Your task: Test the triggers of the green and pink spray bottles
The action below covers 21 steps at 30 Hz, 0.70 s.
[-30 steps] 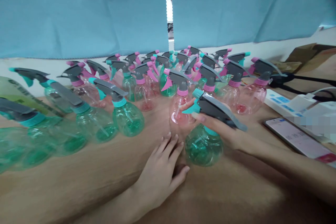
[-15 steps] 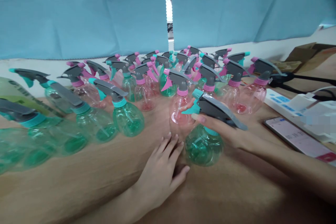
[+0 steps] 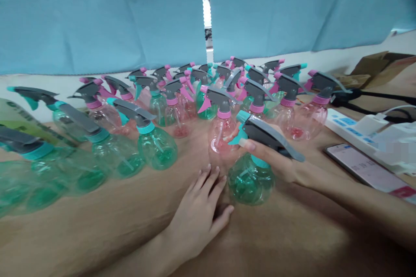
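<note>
My right hand is wrapped round the neck and trigger head of a green spray bottle, thumb across the near side by the turquoise trigger. The bottle is clear green plastic with a grey and turquoise head, and stands upright on the wooden table. Flat on the tabletop just left of it lies my left hand, fingers spread and holding nothing. A pink spray bottle stands right behind the held one. Another green spray bottle is further left.
Several pink and green spray bottles crowd the back, with more green ones along the left. At the right lie a phone and a white power strip with plugs. A cardboard box sits behind them. Blue cloth hangs at the back.
The view has shifted very slightly. Both hands keep their places, the right still gripping the green spray bottle and the left still flat on the table.
</note>
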Tool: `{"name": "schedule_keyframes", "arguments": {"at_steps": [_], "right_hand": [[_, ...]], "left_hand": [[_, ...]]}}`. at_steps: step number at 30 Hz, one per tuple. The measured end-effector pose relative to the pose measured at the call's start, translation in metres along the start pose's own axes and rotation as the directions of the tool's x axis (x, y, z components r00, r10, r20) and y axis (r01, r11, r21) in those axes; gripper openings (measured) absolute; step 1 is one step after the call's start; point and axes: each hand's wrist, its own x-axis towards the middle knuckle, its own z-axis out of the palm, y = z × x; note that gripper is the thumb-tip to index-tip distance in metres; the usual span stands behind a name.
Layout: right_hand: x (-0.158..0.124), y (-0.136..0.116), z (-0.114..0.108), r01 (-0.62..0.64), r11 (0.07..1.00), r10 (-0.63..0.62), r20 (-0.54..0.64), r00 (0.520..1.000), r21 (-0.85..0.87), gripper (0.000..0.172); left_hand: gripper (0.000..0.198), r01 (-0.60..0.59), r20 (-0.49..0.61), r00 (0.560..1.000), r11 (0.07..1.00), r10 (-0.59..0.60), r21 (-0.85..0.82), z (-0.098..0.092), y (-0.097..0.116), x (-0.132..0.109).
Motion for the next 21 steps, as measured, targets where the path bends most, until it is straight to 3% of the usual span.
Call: {"name": "schedule_keyframes", "arguments": {"at_steps": [6,21], "right_hand": [[0.0,0.0,0.0,0.04,0.999,-0.04,0.005,0.999,-0.002,0.031],[-0.003,0.009,0.004,0.037,0.998,-0.036,-0.016,0.999,0.048,0.021]], "left_hand": [[0.055,-0.006,-0.05,0.999,1.0,0.005,-0.018,0.003,-0.001,-0.001],[0.055,-0.007,-0.018,1.0,1.0,0.007,-0.006,0.002,-0.002,0.0]]}}
